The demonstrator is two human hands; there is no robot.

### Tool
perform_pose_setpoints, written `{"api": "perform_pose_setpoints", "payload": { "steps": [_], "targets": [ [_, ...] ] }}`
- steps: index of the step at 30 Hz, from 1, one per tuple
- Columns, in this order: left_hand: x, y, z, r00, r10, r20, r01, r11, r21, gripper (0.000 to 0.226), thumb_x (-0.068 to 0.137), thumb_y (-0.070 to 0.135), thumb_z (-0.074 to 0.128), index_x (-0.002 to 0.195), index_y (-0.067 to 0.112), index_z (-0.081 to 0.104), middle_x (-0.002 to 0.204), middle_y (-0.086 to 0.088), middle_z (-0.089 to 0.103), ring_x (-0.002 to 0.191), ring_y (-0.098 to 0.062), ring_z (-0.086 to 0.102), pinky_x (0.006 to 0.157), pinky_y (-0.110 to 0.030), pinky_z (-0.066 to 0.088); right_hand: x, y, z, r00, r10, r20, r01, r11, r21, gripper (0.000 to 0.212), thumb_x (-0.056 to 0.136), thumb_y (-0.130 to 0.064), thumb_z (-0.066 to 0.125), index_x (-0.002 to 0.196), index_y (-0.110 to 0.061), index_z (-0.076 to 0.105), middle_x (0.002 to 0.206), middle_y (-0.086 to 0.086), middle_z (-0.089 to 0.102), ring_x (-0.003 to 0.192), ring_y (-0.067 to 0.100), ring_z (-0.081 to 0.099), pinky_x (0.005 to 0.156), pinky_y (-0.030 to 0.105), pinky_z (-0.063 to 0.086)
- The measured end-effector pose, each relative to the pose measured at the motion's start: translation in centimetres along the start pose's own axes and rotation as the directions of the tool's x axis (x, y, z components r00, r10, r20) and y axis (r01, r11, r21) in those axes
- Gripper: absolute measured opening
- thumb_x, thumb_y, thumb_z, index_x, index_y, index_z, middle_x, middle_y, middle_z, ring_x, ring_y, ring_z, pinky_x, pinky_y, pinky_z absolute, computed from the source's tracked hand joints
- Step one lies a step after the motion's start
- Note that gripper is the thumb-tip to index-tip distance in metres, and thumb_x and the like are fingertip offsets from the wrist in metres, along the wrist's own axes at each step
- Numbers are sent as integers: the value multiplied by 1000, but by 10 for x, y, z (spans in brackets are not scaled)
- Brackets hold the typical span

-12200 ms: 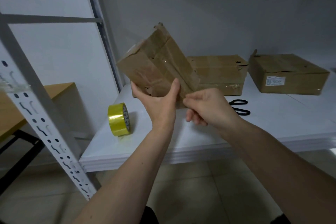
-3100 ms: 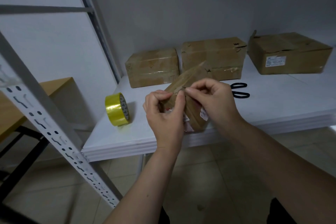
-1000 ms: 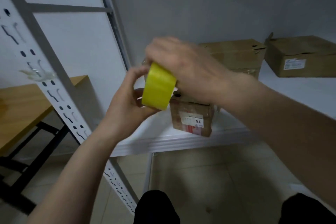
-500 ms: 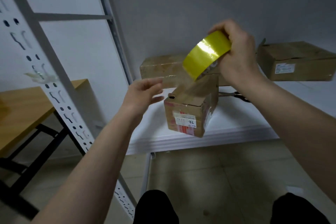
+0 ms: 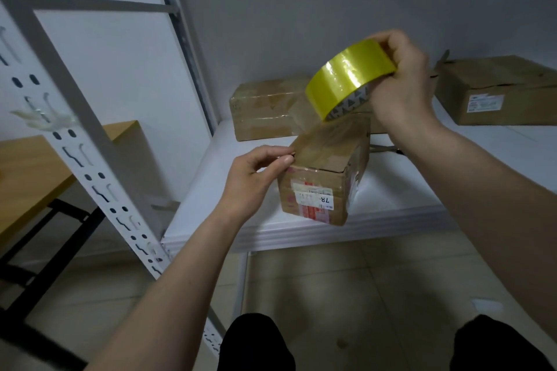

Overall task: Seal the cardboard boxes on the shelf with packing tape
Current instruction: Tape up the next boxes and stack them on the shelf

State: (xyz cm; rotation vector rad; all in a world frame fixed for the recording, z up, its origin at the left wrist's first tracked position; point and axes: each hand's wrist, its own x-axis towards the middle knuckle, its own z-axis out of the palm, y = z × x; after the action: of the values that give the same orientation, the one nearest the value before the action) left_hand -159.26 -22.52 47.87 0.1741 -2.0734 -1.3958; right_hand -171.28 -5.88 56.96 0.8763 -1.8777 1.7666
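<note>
Small labelled box [image 5: 319,187] stands at the front edge of the white shelf [image 5: 391,211], label facing the camera; top seam not yet taped down. A clear strip of tape [image 5: 313,141] is drawn out from the yellow tape roll [image 5: 346,78] and hangs just over the box top; whether it touches the cardboard cannot be told. Judged stage: first strip about to be laid on this box. Left to do: press down, cut, then any further seams. Back-left box [image 5: 265,108] shows glossy tape bands, so probably done; the far-right box [image 5: 500,90] has a lifted flap corner and looks unsealed. Left hand [image 5: 256,178]: thumb and forefinger pinched together on the free end of the strip, at the box's top left corner. Right hand [image 5: 401,81]: fingers curled tight around the roll, held raised above and behind the box.
</note>
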Motion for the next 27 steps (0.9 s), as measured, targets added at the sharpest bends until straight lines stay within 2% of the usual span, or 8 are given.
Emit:
{"api": "perform_pose_setpoints", "payload": {
  "steps": [5, 10, 12, 15, 18, 21, 24, 27],
  "targets": [
    [-3, -2, 4, 1000, -9, -6, 8, 997, -72, 14, 92, 7, 63, 90, 17, 72, 93, 3, 72, 80, 0, 66, 70, -16, 51, -2, 2, 8, 1000, 4, 2, -4, 1000, 31, 40, 78, 16, 45, 105, -9, 60, 83, -16, 53, 75, -8, 50, 63, 5, 39],
    [-2, -5, 1, 995, -13, 101, 19, 998, -61, 18, 92, 24, 67, 109, 27, 67, 114, 0, 68, 102, -14, 66, 84, -27, 56, -7, -1, 8, 1000, 13, 22, -15, 998, 68, 39, 79, 16, 43, 105, -8, 59, 83, -15, 53, 70, -12, 50, 63, 5, 39],
    [-5, -5, 4, 991, -23, 135, 25, 1000, -15, 24, 89, 26, 69, 112, 28, 67, 112, 0, 67, 102, -10, 64, 85, -21, 51, -8, -2, 8, 1000, 16, 22, -18, 998, 64, 39, 79, 16, 43, 106, -8, 59, 82, -16, 53, 70, -12, 50, 64, 5, 40],
    [-7, -2, 7, 995, -17, 95, 18, 1000, -7, 14, 89, 13, 67, 101, 22, 69, 100, 4, 68, 94, -1, 62, 81, -13, 47, -8, -1, 6, 999, 27, 26, -28, 998, 63, 40, 79, 16, 44, 104, -13, 57, 83, -16, 53, 74, -8, 51, 64, 6, 40],
    [-12, 3, 7, 997, -40, 70, 40, 999, 5, 17, 88, 14, 70, 102, 24, 71, 109, 5, 68, 104, -2, 62, 80, -12, 49, -10, -2, 2, 999, 30, 20, -31, 997, 74, 40, 78, 16, 43, 103, -12, 57, 82, -14, 54, 75, -4, 51, 64, 7, 41],
    [-23, 18, 11, 982, -13, -186, 16, 1000, 15, 39, 78, 34, 78, 113, 34, 62, 120, 9, 62, 112, -2, 58, 81, -10, 50, -12, -4, -5, 999, 28, 18, -30, 995, 92, 40, 80, 16, 44, 100, -17, 54, 83, -13, 55, 73, -6, 52, 63, 7, 41],
    [-27, 48, 17, 938, -79, -336, 11, 980, -200, 45, 76, 57, 73, 108, 28, 65, 110, 6, 71, 103, -5, 65, 81, -19, 52, -11, -6, -11, 1000, 25, -1, -25, 995, 101, 39, 80, 15, 44, 101, -17, 55, 83, -14, 55, 68, -15, 52, 62, 6, 41],
    [-26, 74, 25, 952, -303, -37, 237, 810, -536, 61, 75, 64, 65, 106, 11, 65, 95, -2, 75, 88, -13, 70, 72, -26, 56, -14, -8, -12, 999, 33, -6, -33, 994, 105, 39, 80, 16, 43, 103, -13, 56, 84, -12, 56, 70, -12, 53, 62, 6, 42]
  ]
}}
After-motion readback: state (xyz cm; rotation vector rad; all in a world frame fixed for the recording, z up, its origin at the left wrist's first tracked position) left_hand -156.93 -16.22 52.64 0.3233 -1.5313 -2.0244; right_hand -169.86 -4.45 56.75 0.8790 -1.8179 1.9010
